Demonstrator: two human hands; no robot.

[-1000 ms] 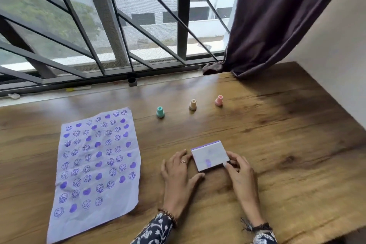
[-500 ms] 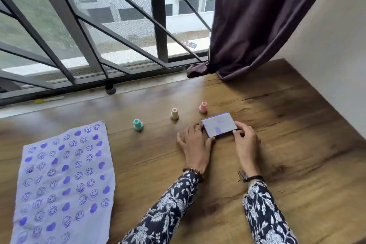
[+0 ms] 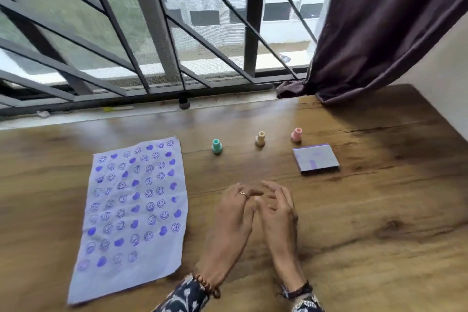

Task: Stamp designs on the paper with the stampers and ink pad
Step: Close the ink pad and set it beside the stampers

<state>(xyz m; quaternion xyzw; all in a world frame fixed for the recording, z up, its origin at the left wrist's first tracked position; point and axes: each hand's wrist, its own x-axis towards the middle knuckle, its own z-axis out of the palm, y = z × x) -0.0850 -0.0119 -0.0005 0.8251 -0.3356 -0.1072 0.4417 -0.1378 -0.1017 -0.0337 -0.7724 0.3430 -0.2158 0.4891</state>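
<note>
A pale purple paper (image 3: 134, 213) covered in purple smiley and heart stamps lies at the left of the wooden table (image 3: 367, 223). Three small stampers stand in a row behind: teal (image 3: 216, 146), cream (image 3: 260, 138) and pink (image 3: 296, 134). The closed ink pad (image 3: 316, 159) lies flat just in front of the pink stamper. My left hand (image 3: 234, 213) and my right hand (image 3: 277, 213) rest side by side near the table's middle, fingers apart, holding nothing, a hand's length in front of the ink pad.
A barred window (image 3: 157, 40) runs along the far edge, with a small dark cap (image 3: 184, 104) on the sill. A dark curtain (image 3: 379, 28) hangs at the back right, its hem on the table. A white wall (image 3: 445, 66) bounds the right side.
Both hands pushed the ink pad away toward the pink stamper, then let go and drew back to the middle of the table. The pad now lies alone.
</note>
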